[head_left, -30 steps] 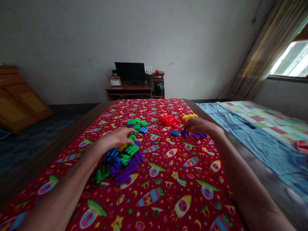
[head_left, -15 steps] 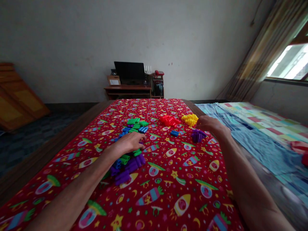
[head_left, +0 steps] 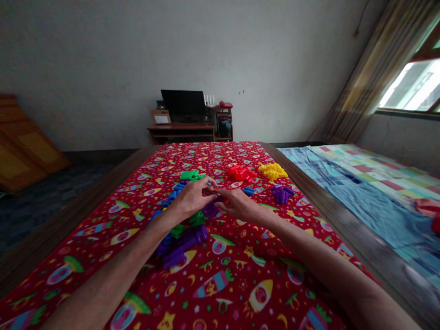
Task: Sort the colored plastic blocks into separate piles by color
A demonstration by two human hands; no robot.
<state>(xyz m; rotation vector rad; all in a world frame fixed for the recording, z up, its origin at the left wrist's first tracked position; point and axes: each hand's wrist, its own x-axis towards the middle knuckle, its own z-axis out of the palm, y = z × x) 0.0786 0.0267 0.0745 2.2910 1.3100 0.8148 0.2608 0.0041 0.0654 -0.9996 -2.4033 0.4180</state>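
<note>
My left hand (head_left: pixel 194 198) hovers over the right side of a mixed heap of plastic building pieces, fingers bent around a purple tube-shaped piece (head_left: pixel 211 210) that shows below the fingertips. My right hand (head_left: pixel 237 204) meets it from the right, thumb and fingers pinched at the left fingertips. Whatever lies between the right fingers is hidden. The heap has green pieces (head_left: pixel 189 175), blue pieces (head_left: pixel 168 201) and purple pieces (head_left: pixel 185 243). Beyond my right hand lie a few blue pieces (head_left: pixel 249 191) and a small purple pile (head_left: pixel 282 194).
A red pile (head_left: pixel 241 173) and a yellow pile (head_left: pixel 272 171) sit farther back on the red patterned cloth (head_left: pixel 220 293). Bare dark wood edges (head_left: pixel 347 220) border the cloth. A bed (head_left: pixel 371 197) stands to the right, and a desk with a monitor (head_left: pixel 184 104) at the wall.
My right hand has moved left from beside the yellow and purple piles to meet my left hand. My left hand has shifted slightly right and up, the purple piece with it.
</note>
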